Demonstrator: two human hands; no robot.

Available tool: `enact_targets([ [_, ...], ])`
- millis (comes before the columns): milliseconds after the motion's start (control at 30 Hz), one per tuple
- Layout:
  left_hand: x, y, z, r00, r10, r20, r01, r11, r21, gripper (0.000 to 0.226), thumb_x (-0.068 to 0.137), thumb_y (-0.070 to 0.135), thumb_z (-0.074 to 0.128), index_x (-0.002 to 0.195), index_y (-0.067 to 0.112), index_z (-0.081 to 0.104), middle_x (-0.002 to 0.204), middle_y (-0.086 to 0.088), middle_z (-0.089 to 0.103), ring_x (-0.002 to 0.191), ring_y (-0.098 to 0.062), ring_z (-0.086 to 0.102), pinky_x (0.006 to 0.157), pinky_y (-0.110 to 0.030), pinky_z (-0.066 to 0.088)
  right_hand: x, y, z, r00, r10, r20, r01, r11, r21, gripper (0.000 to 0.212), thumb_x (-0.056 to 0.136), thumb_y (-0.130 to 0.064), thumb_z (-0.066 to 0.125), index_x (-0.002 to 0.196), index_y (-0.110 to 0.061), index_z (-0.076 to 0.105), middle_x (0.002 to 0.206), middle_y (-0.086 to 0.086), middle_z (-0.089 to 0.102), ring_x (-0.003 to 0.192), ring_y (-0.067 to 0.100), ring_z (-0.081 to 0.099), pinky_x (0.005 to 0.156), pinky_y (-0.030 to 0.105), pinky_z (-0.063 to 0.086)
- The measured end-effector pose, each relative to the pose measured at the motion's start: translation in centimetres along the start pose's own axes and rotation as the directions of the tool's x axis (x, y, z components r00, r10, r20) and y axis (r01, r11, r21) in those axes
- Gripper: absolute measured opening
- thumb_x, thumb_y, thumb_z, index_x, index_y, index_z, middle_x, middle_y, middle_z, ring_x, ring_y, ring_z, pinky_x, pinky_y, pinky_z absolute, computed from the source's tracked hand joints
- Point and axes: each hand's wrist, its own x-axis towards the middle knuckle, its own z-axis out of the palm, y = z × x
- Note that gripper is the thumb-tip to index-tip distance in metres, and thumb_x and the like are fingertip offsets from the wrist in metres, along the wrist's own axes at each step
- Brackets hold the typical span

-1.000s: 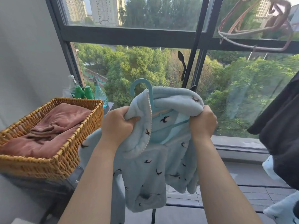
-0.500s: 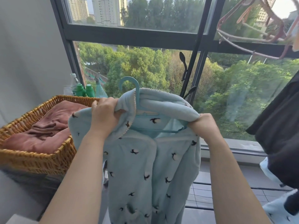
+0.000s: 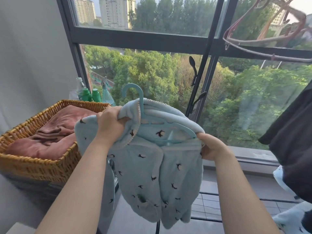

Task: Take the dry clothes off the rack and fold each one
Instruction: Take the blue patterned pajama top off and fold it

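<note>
A black-framed window [image 3: 143,39] fills the far side, and a black garment [image 3: 293,146] hangs at the right edge. On the left stands a wicker basket [image 3: 42,168], and in it lies a folded reddish-brown cloth [image 3: 55,134], loosely creased, which fills most of the floor of the basket and stays below its rim.

The task's thing, a pale blue fleece garment [image 3: 145,173] printed with small dark birds, hangs in mid-air in front of the person, just to the right of the basket, with one edge overlapping the near corner of the basket. It is still on its blue hanger [image 3: 141,105]. The hook of the hanger stands up above the collar, and its right arm shows inside the open neck.

Both bare forearms reach up from the lower edge of the view and slant towards each other, so that the hands are at the garment's shoulders. The left hand [image 3: 109,125] is higher. Its fingers are curled tight round a bunch of collar and shoulder fabric beside the stem of the hook. The right hand [image 3: 212,146] is lower, with its knuckles towards the camera, and it pinches the fleece at the right tip of the hanger.

Behind the basket, against the window, stand two green bottles [image 3: 87,96], a clear bottle [image 3: 80,86] with a white cap and a bluish spray bottle [image 3: 106,97]. Pink hangers [image 3: 273,56] hang at the top right. They are blurred.
</note>
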Motion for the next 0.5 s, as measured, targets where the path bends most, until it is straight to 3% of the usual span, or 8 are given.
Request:
enact_targets([
  [100,0.1,-0.5,0.4,1.000,-0.011,0.008,0.011,1.000,-0.004,0.020,0.078,0.035,0.050,0.072,0.016,0.056,0.071,0.002,0.051,0.075,-0.023,0.048,0.078,-0.041,0.038,0.1,0.8,0.0,0.999,-0.006,0.041,0.001,0.994,0.106,0.020,0.088,-0.007,0.048,0.091,-0.011,0.068,0.067,0.005,0.070,0.058,0.015,0.067,0.056,0.024,0.056],
  [167,0.3,-0.3,0.4,0.995,-0.094,-0.010,0.092,0.982,-0.164,0.016,0.085,0.029,0.054,0.077,0.015,0.056,0.077,-0.002,0.060,0.077,-0.025,0.055,0.074,-0.037,0.043,0.4,1.6,0.3,0.998,-0.012,0.059,0.004,0.989,0.145,0.021,0.077,-0.011,0.055,0.081,-0.005,0.075,0.071,0.011,0.072,0.060,0.020,0.069,0.055,0.027,0.057],
  [233,0.7,0.8,0.4,0.971,-0.236,-0.038,0.209,0.915,-0.346,0.012,0.093,0.021,0.055,0.084,0.013,0.057,0.083,-0.005,0.062,0.078,-0.022,0.055,0.070,-0.030,0.039,0.5,2.6,1.1,0.998,-0.022,0.056,0.011,0.979,0.203,0.035,0.086,-0.017,0.050,0.071,0.000,0.076,0.072,0.018,0.071,0.062,0.024,0.071,0.053,0.027,0.057],
  [333,0.8,2.0,0.9,0.969,-0.245,-0.016,0.224,0.910,-0.348,0.008,0.094,0.019,0.055,0.088,0.015,0.058,0.085,-0.005,0.061,0.080,-0.019,0.055,0.072,-0.025,0.037,1.2,3.3,2.3,0.997,-0.083,0.001,0.080,0.958,0.277,0.030,0.092,-0.024,0.049,0.088,-0.005,0.073,0.074,0.016,0.072,0.064,0.022,0.071,0.055,0.027,0.058],
  [433,0.8,1.9,1.4,0.974,-0.212,0.081,0.227,0.909,-0.351,0.008,0.093,0.020,0.057,0.090,0.015,0.061,0.085,-0.004,0.064,0.079,-0.019,0.058,0.070,-0.025,0.040,1.6,3.0,3.3,0.994,-0.089,-0.071,0.107,0.939,0.327,0.033,0.090,-0.029,0.056,0.112,-0.006,0.066,0.097,0.014,0.071,0.081,0.022,0.070,0.073,0.032,0.057],
  [500,0.6,1.9,1.9,0.974,-0.189,0.123,0.220,0.915,-0.337,0.008,0.092,0.019,0.058,0.089,0.013,0.063,0.079,0.000,0.064,0.077,-0.018,0.058,0.064,-0.026,0.044,2.1,2.9,3.6,0.990,-0.106,-0.095,0.131,0.942,0.309,0.036,0.087,-0.026,0.062,0.117,-0.006,0.064,0.109,0.016,0.068,0.091,0.025,0.067,0.081,0.036,0.054],
])
